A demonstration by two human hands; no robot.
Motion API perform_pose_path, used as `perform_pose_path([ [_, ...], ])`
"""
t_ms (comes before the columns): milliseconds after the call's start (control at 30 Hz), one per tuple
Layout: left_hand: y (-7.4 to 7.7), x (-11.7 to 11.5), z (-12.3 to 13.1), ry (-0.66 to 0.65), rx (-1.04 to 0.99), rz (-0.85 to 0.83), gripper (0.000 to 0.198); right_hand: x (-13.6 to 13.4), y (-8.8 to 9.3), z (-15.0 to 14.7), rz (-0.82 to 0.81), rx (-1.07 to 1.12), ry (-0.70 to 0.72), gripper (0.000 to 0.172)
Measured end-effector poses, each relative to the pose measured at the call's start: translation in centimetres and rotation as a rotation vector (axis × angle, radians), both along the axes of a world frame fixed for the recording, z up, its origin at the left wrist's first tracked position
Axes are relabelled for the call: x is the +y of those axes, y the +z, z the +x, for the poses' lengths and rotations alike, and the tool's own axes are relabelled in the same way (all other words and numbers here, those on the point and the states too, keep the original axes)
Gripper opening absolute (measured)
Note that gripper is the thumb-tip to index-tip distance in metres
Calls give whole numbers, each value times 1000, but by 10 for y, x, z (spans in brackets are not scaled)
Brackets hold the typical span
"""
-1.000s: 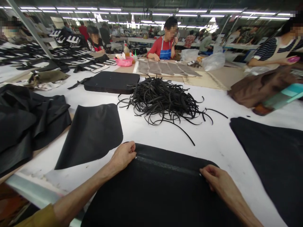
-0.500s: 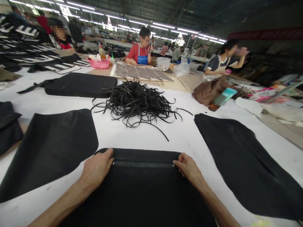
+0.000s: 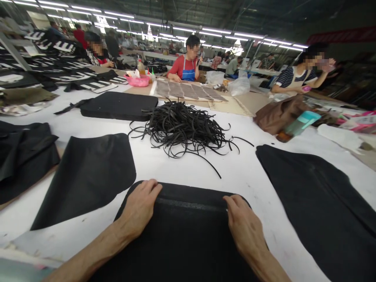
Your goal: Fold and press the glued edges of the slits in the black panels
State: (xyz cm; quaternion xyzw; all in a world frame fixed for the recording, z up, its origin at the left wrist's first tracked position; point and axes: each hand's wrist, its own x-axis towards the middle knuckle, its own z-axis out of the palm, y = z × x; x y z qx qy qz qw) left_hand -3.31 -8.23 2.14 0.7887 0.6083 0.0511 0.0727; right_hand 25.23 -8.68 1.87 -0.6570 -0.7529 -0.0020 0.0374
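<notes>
A wide black leather-like panel [image 3: 182, 239] lies in front of me, with a shiny band [image 3: 190, 205] across it just below its far edge. My left hand [image 3: 141, 203] is on the panel's far left part, its fingers bent and close together at the left end of the band. At the band's right end, my right hand [image 3: 243, 219] has its fingers curled in, fingertips against the panel. Both hands grip or press the panel by this band; the undersides of the fingers are hidden. Beyond it lies a tangled pile of thin black strips [image 3: 185, 127].
Similar black pieces lie at left [image 3: 91, 168] and right [image 3: 317, 199] on the white tabletop [image 3: 188, 168]. Behind are a stack of black panels [image 3: 117, 105], a pink basket [image 3: 137, 80], a brown cloth [image 3: 279, 113] and a teal-lidded bottle [image 3: 299, 125]. Several co-workers sit farther back.
The view has swung left, so the scene sits farther right. My hands have gone from pinching at the band's ends to lying more over the panel, knuckles up.
</notes>
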Motion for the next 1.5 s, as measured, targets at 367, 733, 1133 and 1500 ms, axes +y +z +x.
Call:
perform_pose_path([
  [367,-12,-2,35,-483,202,-117,77,-8,-22,-55,77,-126,460,41],
  [733,-2,-6,50,-391,240,-156,93,-10,-22,-52,111,-109,419,42],
  [1133,-10,-7,52,-359,233,-45,53,-13,-26,-14,108,-103,391,41],
  [1500,-69,-13,-34,-433,232,550,49,-10,-60,45,567,-147,552,48],
])
